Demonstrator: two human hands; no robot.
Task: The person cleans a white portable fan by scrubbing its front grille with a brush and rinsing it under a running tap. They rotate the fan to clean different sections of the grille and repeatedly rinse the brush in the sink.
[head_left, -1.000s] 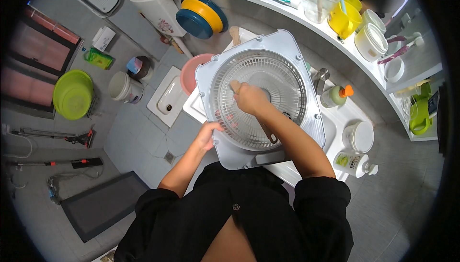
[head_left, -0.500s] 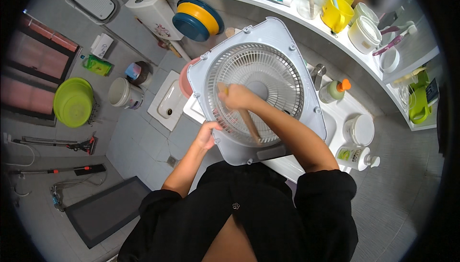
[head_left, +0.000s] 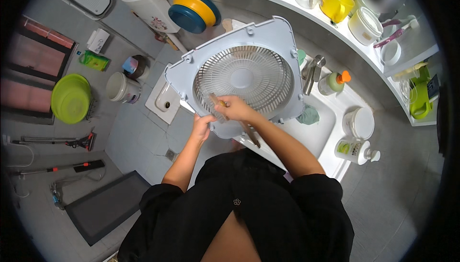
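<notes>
A pale grey plastic fan grille panel (head_left: 178,72), square with rounded corners and a round slatted middle, is held tilted over the near left part of the sink. My left hand (head_left: 201,127) pinches its near left edge, thumb on the upper side. A wooden-handled brush (head_left: 252,135) is in my right hand (head_left: 234,108), fingers wrapped round it. The brush head lies against the slats near the left rim, close to my left hand, while the handle points back toward me. Its bristles are partly blurred.
The white sink (head_left: 330,118) holds a green cloth (head_left: 309,115) below a metal faucet (head_left: 314,75). An orange-topped bottle (head_left: 333,83), a white tub (head_left: 359,124) and a white pump bottle (head_left: 352,151) stand on its right rim. A curved shelf (head_left: 354,41) with cups runs overhead; a squat toilet (head_left: 165,100) is at left.
The panel has tilted and shifted left, uncovering the faucet, the basin and the green cloth. My right hand has moved with the brush toward the panel's near left rim, closer to my left hand.
</notes>
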